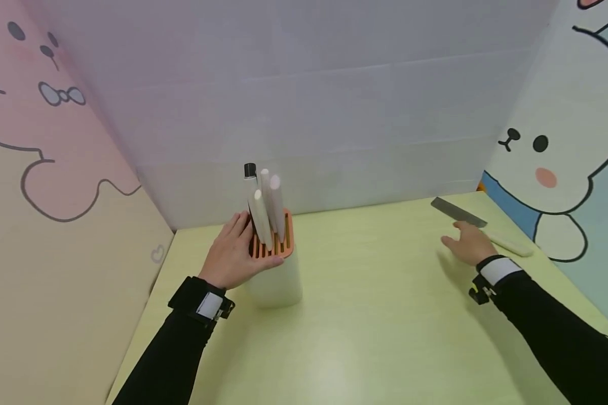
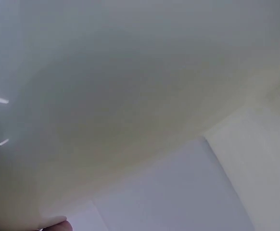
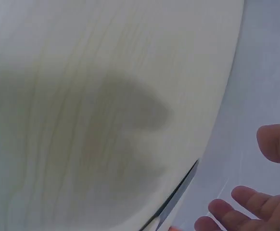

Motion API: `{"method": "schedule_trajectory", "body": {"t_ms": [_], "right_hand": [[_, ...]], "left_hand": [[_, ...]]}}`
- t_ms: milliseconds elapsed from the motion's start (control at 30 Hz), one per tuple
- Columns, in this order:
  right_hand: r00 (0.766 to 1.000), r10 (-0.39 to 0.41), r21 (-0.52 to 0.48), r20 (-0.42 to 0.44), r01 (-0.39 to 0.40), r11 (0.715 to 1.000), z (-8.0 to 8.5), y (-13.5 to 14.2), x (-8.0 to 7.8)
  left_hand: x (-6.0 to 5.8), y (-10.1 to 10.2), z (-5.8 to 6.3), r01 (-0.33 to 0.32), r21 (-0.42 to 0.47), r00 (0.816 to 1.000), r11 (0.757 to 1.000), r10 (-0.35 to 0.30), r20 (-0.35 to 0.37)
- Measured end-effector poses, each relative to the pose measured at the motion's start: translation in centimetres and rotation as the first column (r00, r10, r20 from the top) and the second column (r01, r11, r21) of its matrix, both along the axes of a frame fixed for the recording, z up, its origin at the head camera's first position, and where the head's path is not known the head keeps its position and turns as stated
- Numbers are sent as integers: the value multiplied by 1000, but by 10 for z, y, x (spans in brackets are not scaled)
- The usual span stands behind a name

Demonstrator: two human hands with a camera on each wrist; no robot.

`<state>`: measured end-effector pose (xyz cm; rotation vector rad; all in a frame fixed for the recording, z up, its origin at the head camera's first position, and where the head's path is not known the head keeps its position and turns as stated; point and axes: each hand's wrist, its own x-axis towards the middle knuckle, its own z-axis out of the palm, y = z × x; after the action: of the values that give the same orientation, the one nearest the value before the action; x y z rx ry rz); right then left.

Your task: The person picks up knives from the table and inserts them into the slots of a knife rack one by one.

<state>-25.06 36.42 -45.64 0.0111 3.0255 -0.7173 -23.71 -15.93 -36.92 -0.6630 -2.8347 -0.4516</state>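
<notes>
A white knife block [image 1: 275,284] with an orange slotted top stands left of the table's middle. Several pale-handled knives [image 1: 276,202] and one black-tipped handle [image 1: 250,170] rise from its slots. My left hand [image 1: 233,256] grips the block's upper rim, thumb across the near side and fingers round the left. The block's smooth white wall [image 2: 130,96] fills most of the left wrist view. Over at the far right, a knife with a broad grey blade [image 1: 458,212] and cream handle lies on the table. My right hand [image 1: 468,244] hovers by it, thumb and fingers spread apart.
The pale yellow wood-grain table [image 1: 375,304] meets a whitish back wall [image 1: 334,124]. Side panels with cartoon animals bound it: a pink and beige left panel [image 1: 56,270] and a white and blue right panel [image 1: 577,169], close to the loose knife's handle.
</notes>
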Motion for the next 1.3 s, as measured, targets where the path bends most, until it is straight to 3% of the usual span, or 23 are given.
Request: {"method": "schedule_trajectory", "body": {"t_ms": [200,333,400,500,567,633,700,767,833,900,967,1067,1133,1300], "right_hand": [[989,-150,184,-17,151,971,-26,68,-9],[967,-251,226,-34,252,941,-40,88,-3],[957,-288,225,-39,289,930,-45,92,1],[952,-301,240,-49,303,922,-49,94,6],[958,-280,260,-67,288,922,-49,95,5],[965,-251,277,-79,263,924,-47,94,2],[973,-220,293,-72,231,928,-46,95,-3],[979,-198,299,-47,203,932,-46,96,-8],[984,-175,306,-15,171,936,-47,98,-13],[989,-148,310,23,133,941,-49,100,-17],[992,-109,317,66,82,945,-50,99,-20],[991,-62,327,118,20,945,-47,94,-23],[991,-43,336,127,-2,942,-44,91,-23],[994,-17,357,106,-22,934,-44,90,-26]], "left_hand": [[2,-1,-8,-20,96,997,995,27,-71],[10,-2,-13,-53,158,974,986,86,-210],[22,2,-16,-74,190,944,979,131,-303],[51,17,-20,-13,258,868,966,139,-476],[73,32,-25,101,261,813,960,72,-577],[90,47,-34,213,191,784,958,-51,-618],[101,61,-45,292,93,804,952,-192,-563],[105,74,-58,331,-13,851,944,-304,-428],[105,84,-73,357,-104,892,928,-372,-258],[103,93,-87,380,-189,910,905,-403,-99],[101,100,-100,404,-264,913,876,-406,49],[101,104,-116,446,-331,894,831,-403,194],[101,105,-124,466,-351,883,812,-400,246],[98,104,-134,486,-349,870,801,-407,277]]}}
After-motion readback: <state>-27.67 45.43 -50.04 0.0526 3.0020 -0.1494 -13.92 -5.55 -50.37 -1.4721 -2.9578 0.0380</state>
